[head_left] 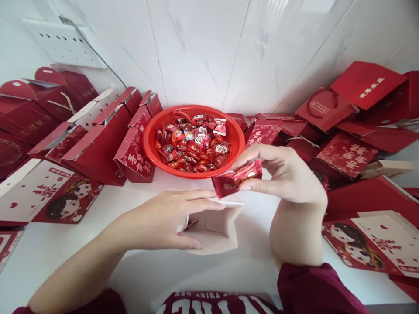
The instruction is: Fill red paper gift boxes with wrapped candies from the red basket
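Between the thumb and fingers of my right hand [281,174] is a red wrapped candy [237,179], raised just above an open paper gift box [216,224]. My left hand [166,220] grips that box by its left side, thumb at the near edge and fingers along the far edge. The box has a pale inside, and a small dark-red wrapped piece [191,223] shows within it beside my thumb. Behind my hands stands a round red plastic basket [150,159] holding many wrapped candies [196,148].
Folded red gift boxes [98,148] stand in a row at left, near a printed flat box [65,192]. More red boxes [347,152] lie heaped at right, with another printed box [376,240] nearer. A white tiled wall with a power strip [65,43] closes the back.
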The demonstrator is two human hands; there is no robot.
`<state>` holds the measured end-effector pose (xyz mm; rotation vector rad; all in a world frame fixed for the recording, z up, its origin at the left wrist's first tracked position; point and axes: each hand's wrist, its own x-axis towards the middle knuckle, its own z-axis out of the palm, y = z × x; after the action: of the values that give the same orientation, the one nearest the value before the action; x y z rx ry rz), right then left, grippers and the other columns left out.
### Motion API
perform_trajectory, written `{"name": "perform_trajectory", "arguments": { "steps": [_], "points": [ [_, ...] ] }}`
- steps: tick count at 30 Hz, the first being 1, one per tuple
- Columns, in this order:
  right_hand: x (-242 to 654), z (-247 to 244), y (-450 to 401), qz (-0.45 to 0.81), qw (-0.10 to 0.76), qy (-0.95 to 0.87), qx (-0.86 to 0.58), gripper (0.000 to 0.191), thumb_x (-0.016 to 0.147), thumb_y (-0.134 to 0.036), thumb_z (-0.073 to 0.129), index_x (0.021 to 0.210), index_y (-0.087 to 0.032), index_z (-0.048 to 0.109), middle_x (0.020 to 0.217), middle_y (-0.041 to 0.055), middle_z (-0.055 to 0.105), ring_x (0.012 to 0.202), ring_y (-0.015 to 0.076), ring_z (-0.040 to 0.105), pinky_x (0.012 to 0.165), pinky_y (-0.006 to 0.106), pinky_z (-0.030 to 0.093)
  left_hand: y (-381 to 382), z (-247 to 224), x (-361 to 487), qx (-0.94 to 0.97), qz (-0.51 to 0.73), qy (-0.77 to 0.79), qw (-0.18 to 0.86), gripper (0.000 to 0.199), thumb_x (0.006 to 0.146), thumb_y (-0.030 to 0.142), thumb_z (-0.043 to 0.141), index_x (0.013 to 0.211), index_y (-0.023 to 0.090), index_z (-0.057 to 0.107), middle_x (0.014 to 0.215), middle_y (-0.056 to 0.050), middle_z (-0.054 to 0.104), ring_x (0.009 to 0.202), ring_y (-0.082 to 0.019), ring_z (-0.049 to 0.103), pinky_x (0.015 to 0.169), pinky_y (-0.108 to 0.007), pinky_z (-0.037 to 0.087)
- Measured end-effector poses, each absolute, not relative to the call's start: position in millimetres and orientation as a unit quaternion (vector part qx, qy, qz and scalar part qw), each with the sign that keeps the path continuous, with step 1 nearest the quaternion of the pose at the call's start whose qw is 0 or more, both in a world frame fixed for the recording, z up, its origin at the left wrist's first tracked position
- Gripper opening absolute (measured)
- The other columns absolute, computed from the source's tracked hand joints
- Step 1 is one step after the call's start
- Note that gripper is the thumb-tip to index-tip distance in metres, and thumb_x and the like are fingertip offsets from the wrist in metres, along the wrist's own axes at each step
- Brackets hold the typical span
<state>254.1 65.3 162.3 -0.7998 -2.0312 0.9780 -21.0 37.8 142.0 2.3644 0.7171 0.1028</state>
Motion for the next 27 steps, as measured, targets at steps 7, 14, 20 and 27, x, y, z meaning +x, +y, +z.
{"name": "perform_trajectory", "arguments": {
  "steps": [7,14,20,27],
  "points": [
    [239.4,169.1,47.3,0.355,0.203,-0.882,-0.236,0.017,0.089,-0.029,0.068,0.106,-0.024,0.069,0.093,0.0011,0.074,0.078,0.0145,0.068,0.072,0.025,0.055,41.4,141.6,-21.0,0.905,0.031,0.289,0.31,0.074,0.08,0.05,0.075,0.146,0.036,0.045,0.15,0.0,0.049,0.131,-0.031,0.053,0.109,-0.037,0.043],
    [237.5,150.7,78.4,0.311,0.257,-0.848,-0.345,0.015,0.095,-0.029,0.058,0.099,-0.021,0.07,0.09,0.0012,0.073,0.08,0.015,0.067,0.073,0.026,0.05,40.6,140.4,-20.6,0.906,0.042,0.274,0.318,0.071,0.083,0.056,0.069,0.147,0.042,0.042,0.155,0.003,0.043,0.138,-0.029,0.046,0.113,-0.038,0.039],
    [227.4,109.1,126.4,0.246,0.22,-0.811,-0.483,0.024,0.095,-0.015,0.045,0.092,-0.017,0.069,0.095,0.0045,0.074,0.087,0.0173,0.067,0.08,0.027,0.048,45.2,141.0,-16.3,0.898,0.04,0.297,0.322,0.068,0.09,0.049,0.063,0.151,0.046,0.031,0.157,0.008,0.039,0.144,-0.026,0.038,0.115,-0.036,0.036],
    [202.8,97.7,163.4,0.223,0.029,-0.848,-0.48,0.037,0.094,-0.01,0.04,0.112,-0.019,0.072,0.118,0.0045,0.072,0.11,0.0194,0.065,0.094,0.026,0.046,52.4,139.0,-20.8,0.883,0.041,0.334,0.326,0.06,0.094,0.052,0.056,0.149,0.044,0.036,0.159,0.007,0.036,0.145,-0.026,0.036,0.117,-0.038,0.033]
  ]
}}
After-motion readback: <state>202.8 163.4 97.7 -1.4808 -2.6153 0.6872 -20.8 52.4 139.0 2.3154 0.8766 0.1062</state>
